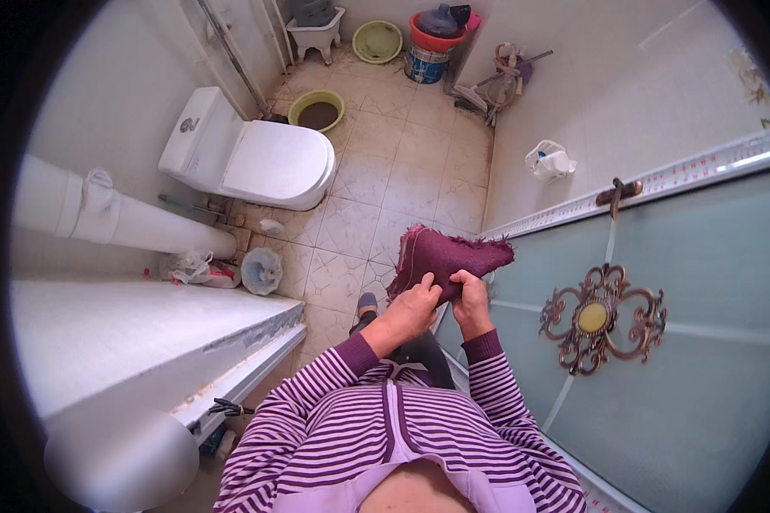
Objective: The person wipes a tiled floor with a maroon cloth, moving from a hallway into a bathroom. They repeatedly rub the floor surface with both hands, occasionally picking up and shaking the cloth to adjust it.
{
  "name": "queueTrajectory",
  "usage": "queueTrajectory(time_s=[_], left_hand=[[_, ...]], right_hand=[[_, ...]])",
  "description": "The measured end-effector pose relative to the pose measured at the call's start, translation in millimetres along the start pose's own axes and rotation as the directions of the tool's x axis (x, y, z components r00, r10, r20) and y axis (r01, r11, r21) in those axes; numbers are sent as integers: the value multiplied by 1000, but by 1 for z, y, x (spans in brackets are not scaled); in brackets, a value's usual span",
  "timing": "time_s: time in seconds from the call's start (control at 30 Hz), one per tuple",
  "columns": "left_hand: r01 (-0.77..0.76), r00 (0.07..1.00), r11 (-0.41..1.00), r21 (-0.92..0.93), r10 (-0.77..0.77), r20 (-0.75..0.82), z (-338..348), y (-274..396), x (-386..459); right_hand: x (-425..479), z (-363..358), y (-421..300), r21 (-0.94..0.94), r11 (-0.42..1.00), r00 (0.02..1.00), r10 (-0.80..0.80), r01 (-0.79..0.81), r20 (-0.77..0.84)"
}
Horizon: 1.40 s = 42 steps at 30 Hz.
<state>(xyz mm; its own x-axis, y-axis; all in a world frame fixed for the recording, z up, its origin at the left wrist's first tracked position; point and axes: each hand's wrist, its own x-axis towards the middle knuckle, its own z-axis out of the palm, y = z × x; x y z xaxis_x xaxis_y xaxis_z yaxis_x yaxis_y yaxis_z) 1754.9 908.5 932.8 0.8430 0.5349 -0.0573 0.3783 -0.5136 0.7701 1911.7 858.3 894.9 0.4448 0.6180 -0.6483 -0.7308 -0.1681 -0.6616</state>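
Note:
A maroon cloth [437, 253] with a shaggy fringe along its edges hangs out in front of my body, smooth side up. It could be a mat or a mop cover; I cannot tell which. My left hand [416, 306] grips its near left part, with the fingers partly spread on the surface. My right hand [471, 298] pinches the near right part, thumb on top. The two hands are close together, just apart. Some of the cloth's underside pile shows at the left edge and far right corner; the rest is hidden.
A white toilet [279, 159] with its lid down stands at left, beside a green basin [335, 122] of dark liquid. A lined waste bin [261, 272] sits near a white pipe [141, 215]. To my right is a frosted glass door [699, 397] with a bronze ornament [555, 308].

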Motion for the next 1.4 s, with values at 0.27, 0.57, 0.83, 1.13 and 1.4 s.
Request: queueTrajectory(time_s=[0.27,0.57,0.83,1.13,1.4], left_hand=[[116,979,981,-154,-139,-148,-65,-70,122],[247,935,936,-252,-298,-193,-104,-85,262],[204,932,909,-363,-295,-213,-111,-138,368],[91,849,-83,-992,-515,121,-225,-195,494],[-465,665,-162,-871,-714,-222,-326,-261,569]], right_hand=[[80,80,-69,-115,987,988,-97,111,124],[215,136,-161,-139,990,979,-4,33,203],[319,160,-210,-212,977,985,12,25,173],[420,256,-275,-53,995,942,101,-89,321],[483,361,-318,-290,953,754,250,-82,607]])
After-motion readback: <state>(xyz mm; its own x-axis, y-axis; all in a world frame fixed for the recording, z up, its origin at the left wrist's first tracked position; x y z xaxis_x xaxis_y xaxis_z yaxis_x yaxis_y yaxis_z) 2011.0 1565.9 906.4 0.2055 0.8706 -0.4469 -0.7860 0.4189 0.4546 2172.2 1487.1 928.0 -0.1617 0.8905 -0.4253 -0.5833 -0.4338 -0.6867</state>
